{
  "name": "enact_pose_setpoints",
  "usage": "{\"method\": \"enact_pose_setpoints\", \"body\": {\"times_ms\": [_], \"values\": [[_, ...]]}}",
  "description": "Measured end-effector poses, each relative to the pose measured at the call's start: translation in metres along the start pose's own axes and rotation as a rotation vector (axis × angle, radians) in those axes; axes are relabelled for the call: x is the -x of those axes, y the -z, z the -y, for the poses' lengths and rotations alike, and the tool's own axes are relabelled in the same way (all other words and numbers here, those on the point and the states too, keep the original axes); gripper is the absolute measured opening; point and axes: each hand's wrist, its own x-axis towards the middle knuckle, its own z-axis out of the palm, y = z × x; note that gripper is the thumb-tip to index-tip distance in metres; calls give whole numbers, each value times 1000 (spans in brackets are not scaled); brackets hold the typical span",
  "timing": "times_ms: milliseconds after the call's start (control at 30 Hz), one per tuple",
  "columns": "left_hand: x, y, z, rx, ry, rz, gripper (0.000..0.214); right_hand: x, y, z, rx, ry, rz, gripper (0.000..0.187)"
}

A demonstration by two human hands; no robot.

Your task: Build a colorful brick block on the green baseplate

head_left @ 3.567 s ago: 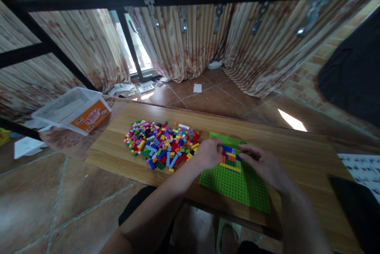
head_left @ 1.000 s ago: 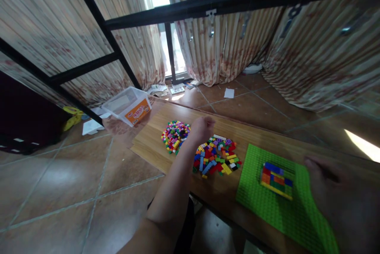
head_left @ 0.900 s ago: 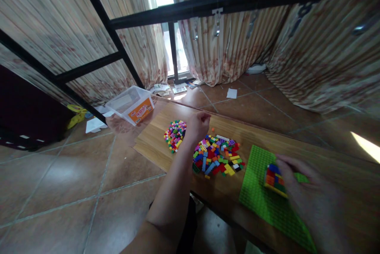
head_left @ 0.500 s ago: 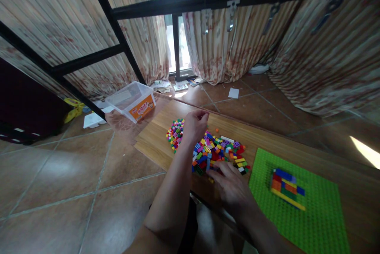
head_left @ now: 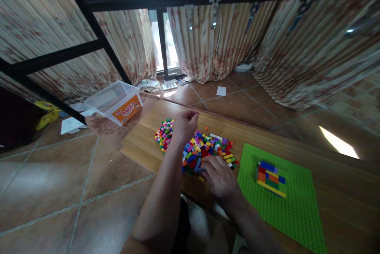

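Bricks (head_left: 207,148) at R grip (head_left: 220,175) — prob. light, stiff; pinch sides. Can't tell if it or L grip (head_left: 184,127) pinches any.

Both hands (head_left: 184,129) (head_left: 221,176) are at the brick pile (head_left: 205,147).

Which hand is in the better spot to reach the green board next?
Probably the right hand: it's at the near edge of the brick pile, closer to the green board. The left hand is farther from the board, over toward the pile's left part.
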Motion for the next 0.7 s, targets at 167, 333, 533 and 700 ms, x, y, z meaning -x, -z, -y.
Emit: {"method": "enact_pose_setpoints", "body": {"times_ms": [167,333,533,700], "values": [[0,-4,2,9,-35,17,21,-3,11,8,-118,-82,-75,14],[5,-16,-4,35,-78,83,21,-2,41,5,-308,-286,-257,24],[34,-54,-21,3,-170,372,22,23,93,-41,-546,-635,-373,30],[63,-83,-32,-112,-186,713,24,54,122,-81,-606,-874,-333,34]]}}
